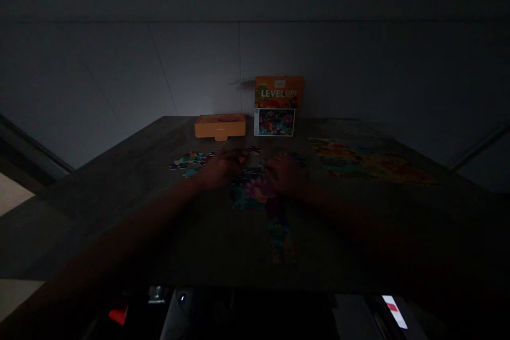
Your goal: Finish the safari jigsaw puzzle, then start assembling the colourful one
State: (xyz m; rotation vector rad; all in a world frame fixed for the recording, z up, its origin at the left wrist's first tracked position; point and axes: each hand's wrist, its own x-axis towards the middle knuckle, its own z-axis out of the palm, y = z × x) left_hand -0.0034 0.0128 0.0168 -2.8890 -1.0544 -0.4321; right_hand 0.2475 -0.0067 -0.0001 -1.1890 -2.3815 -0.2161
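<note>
The light is very dim. My left hand (220, 171) rests over the upper left of a partly joined jigsaw puzzle (249, 191), its fingers bent and close together. Facing it, my right hand (286, 174) is at the puzzle's upper right with curled fingers pointing inward. Whatever is between the fingers of either hand is too dark to make out. The joined part shows a pink and purple shape on dark blue, and a narrow strip (281, 239) runs from it toward me. Loose puzzle pieces (193, 159) lie left of my left hand.
An orange puzzle box (279, 93) marked "LEVEL UP!" stands upright at the back, with a picture card (276, 122) against its front. Left of it lies an open orange box part (220, 127). A colourful puzzle sheet (366, 162) lies right on the grey table (131, 186). A lit screen (394, 312) shows below the front edge.
</note>
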